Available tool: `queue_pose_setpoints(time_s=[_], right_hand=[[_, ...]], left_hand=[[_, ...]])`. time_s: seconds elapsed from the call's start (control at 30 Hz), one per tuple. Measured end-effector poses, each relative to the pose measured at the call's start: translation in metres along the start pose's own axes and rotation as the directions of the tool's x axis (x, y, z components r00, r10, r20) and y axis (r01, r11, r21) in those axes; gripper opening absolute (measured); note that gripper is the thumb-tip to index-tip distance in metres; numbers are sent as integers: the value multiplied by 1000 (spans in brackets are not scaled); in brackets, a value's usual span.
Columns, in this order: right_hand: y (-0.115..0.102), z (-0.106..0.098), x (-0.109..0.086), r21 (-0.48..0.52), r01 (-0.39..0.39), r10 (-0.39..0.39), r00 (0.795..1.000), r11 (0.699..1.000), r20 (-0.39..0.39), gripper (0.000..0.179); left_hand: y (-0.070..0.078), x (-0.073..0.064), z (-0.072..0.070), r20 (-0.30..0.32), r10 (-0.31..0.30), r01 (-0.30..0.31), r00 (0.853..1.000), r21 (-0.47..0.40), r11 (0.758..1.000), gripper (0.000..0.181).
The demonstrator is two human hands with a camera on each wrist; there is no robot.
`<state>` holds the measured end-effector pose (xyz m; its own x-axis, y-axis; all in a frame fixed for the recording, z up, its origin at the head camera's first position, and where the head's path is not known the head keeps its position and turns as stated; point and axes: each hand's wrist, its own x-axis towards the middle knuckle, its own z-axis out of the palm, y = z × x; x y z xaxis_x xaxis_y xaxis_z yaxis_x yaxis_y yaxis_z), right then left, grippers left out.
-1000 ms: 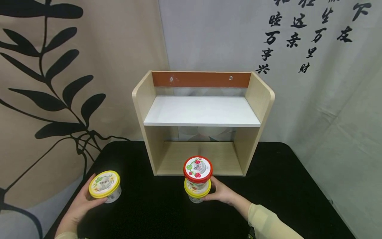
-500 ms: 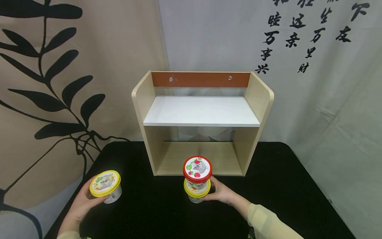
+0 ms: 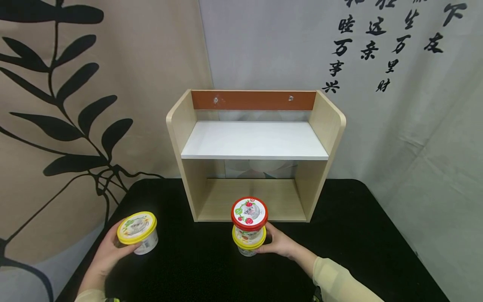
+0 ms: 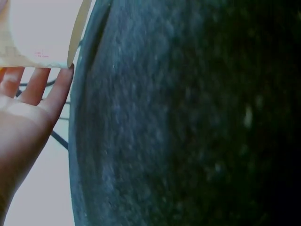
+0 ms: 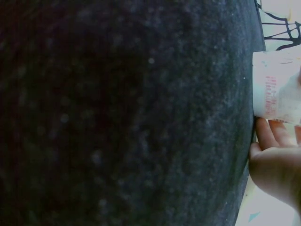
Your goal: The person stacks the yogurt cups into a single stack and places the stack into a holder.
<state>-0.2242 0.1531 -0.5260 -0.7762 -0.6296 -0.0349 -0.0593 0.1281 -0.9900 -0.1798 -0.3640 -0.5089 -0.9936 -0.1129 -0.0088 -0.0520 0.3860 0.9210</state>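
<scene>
I observe a matte black tabletop [image 3: 177, 272] with rounded rear corners. A pale wood-grain shelf unit [image 3: 330, 121] stands upright at its rear, fitted with a white middle board [image 3: 254, 140] and a reddish-brown upper rail [image 3: 254, 100] bearing two small clear fixtures.

Behind the unit I note creased fabric-like wall coverings: a beige section [image 3: 158, 63] at image left, printed with a black leafy plant [image 3: 94, 113], and a grey-white section [image 3: 264, 46] at image right, printed with black Chinese characters [image 3: 371, 50].

Left hand [image 3: 107, 256]: I confirm a grip around a white round tub with a yellow-rimmed lid [image 3: 137, 228], located over the front left of the tabletop. The tub is tilted; part of its base shows in the left wrist view.

Right hand [image 3: 278, 243]: I confirm a grip on the lower white tub with a yellow lid [image 3: 247, 248], in front of the unit. A white tub with a red-rimmed strawberry-print lid [image 3: 249, 214] is stacked on it. A pale yellow sleeve [image 3: 341, 281] covers the right forearm.
</scene>
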Motion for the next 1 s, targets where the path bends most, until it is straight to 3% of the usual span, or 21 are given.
queue_pose_setpoints(time_s=[0.47,0.8,1.0], right_hand=[[1,0,1,-11,-3,3,1000,1000,-12,85],[3,-1,1,6,8,-8,1000,1000,2,83],[3,0,1,11,12,-12,1000,1000,2,82]], left_hand=[[37,2,29,55,127,-124,990,-67,990,92],[73,6,53,102,221,-214,970,-81,974,88],[97,8,69,143,277,-265,950,-97,959,84]])
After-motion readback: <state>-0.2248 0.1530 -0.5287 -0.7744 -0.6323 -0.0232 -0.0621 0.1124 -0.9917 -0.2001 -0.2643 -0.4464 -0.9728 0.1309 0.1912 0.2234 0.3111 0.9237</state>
